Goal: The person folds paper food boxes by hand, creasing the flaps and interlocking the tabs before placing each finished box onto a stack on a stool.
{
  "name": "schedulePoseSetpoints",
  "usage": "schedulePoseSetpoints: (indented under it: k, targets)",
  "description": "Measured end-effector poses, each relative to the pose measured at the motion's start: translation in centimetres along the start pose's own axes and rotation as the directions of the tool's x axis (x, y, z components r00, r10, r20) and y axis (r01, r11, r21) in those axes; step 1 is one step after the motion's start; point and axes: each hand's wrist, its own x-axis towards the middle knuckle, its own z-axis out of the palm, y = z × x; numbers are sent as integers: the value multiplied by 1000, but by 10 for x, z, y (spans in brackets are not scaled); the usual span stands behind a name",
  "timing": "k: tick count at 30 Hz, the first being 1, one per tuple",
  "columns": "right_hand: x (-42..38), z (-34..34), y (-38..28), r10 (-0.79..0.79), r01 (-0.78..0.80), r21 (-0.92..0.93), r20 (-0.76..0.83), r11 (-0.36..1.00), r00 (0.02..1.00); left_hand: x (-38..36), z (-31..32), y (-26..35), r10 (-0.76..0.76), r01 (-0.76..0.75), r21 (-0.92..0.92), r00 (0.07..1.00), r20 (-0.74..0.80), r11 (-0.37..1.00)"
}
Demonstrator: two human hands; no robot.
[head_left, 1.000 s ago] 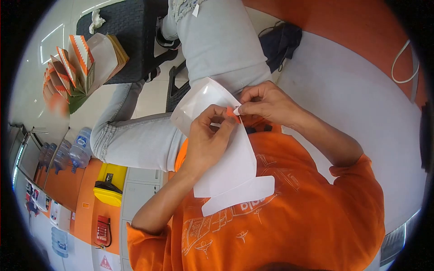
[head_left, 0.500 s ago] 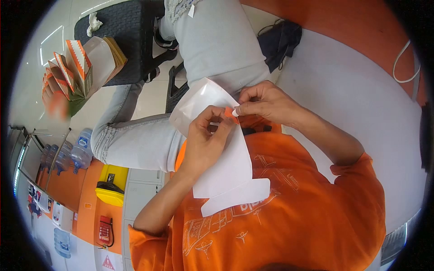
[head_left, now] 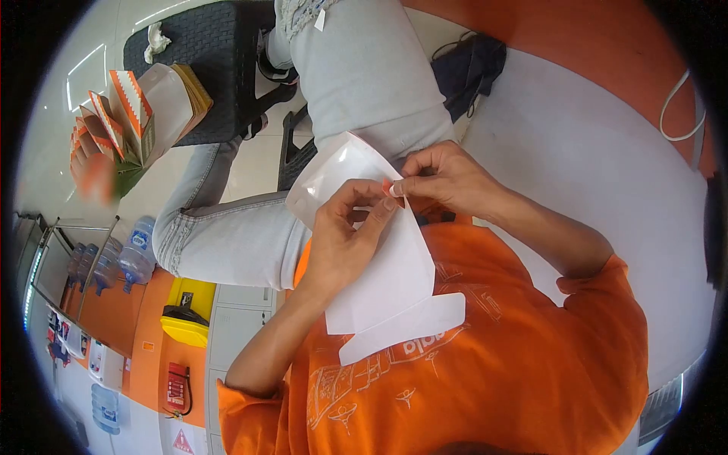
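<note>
Across my lap and against my shirt lies a white cardboard packaging sheet [head_left: 379, 292], with a folded flap at its lower end and a glossy, film-like upper part. My left hand [head_left: 349, 235] rests over the sheet, thumb and fingers pinched on a small orange piece [head_left: 387, 186] at its right edge. From the other side my right hand [head_left: 447, 182] meets it, its thumb and forefinger closed on a tiny white bit [head_left: 395, 189] beside the orange piece. Whether the orange piece is part of the sheet is hidden by my fingers.
A black woven stool [head_left: 197, 45] at upper left bears fanned orange-and-white folded cartons [head_left: 133, 114] and a crumpled tissue [head_left: 157, 42]. A dark cloth bag [head_left: 470, 72] lies beyond my right knee. Water bottles [head_left: 136, 250] and a yellow bin [head_left: 186, 315] stand at left.
The lower part of the white sheet has swung slightly to the right. Less of the orange piece shows between my fingertips, and my hands have barely moved.
</note>
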Motion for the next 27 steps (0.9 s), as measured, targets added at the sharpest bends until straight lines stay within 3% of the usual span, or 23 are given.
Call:
schedulePoseSetpoints:
  k: [7, 9, 12, 16, 18, 27]
  targets:
    - [-5, 7, -3, -14, 14, 66, 2, 998, 1000, -7, -1, -3, 3, -3, -72, 1000, -9, 997]
    - [-8, 10, -6, 24, -30, 202, 32, 979, 999, -7, 1, 2, -13, 12, -68, 1000, -18, 998]
    - [-5, 11, 1, -48, 47, 107, 9, 993, 999, -7, 1, 0, -31, 28, -88, 999, -33, 996]
    - [-8, 8, 0, -16, 14, 138, 11, 990, 1000, -7, 3, -5, -17, 10, -150, 999, -44, 989]
    - [-7, 7, 2, -79, 79, 32, -9, 996, 997, -4, 4, -6, -11, 5, -141, 999, -39, 990]
    - [-12, 11, -4, -49, 52, 89, -29, 995, 998, -3, 5, -6, -6, -6, -154, 997, -73, 988]
